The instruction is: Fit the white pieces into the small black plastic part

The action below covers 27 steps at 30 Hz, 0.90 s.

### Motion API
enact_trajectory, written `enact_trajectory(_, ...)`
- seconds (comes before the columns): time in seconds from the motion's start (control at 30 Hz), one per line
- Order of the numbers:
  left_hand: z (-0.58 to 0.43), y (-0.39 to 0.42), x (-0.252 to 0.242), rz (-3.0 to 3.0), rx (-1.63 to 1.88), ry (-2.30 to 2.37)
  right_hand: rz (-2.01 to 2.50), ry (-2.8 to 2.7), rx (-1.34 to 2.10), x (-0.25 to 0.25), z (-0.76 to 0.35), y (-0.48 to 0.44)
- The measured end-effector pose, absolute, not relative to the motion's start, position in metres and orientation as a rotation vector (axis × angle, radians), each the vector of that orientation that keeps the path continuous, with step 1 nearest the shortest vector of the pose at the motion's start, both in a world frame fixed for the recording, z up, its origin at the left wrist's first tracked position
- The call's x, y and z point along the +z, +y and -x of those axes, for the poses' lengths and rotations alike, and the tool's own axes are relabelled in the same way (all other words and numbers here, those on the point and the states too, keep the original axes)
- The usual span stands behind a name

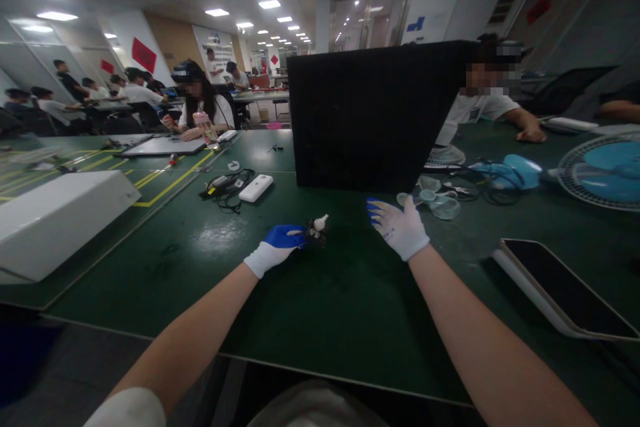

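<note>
My left hand (280, 243), in a white glove with a blue palm, is closed on a small dark motor-like part (317, 232) with a white end that points up and right. It is just above the green table (300, 307); the blurred part's exact kind is unclear. My right hand (399, 227), gloved the same way, is stretched out with fingers apart and nothing in it. Close behind its thumb lies a translucent fan blade (444, 207), partly hidden by the hand.
A large black box (370, 120) stands ahead. A white box (65, 220) is at left, a white device (257, 188) and cables (227, 187) ahead left. At right are a blue fan (610, 170) and a dark-screened device (565, 287). Other people sit across the table.
</note>
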<state>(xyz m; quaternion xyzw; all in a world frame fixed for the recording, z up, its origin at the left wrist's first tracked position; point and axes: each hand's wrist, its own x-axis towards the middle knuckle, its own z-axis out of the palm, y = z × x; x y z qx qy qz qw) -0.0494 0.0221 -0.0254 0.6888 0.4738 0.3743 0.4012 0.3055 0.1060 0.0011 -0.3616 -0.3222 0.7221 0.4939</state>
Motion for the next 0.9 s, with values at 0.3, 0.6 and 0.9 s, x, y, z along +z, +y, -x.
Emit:
enact_trajectory(0.3, 0.048, 0.021, -0.021, -1.703, 0.941, 1.228, 0.895, -0.767, 1.75, -0.002, -0.307, 0.108)
enact_trajectory(0.6, 0.05, 0.022, -0.026, -1.699, 0.938, 1.219, 0.902, -0.767, 1.739, 0.002, -0.305, 0.106)
enact_trajectory(0.9, 0.06, 0.024, -0.035, -1.695, 1.001, 1.191, 0.922, -0.758, 1.734, 0.001, -0.305, 0.107)
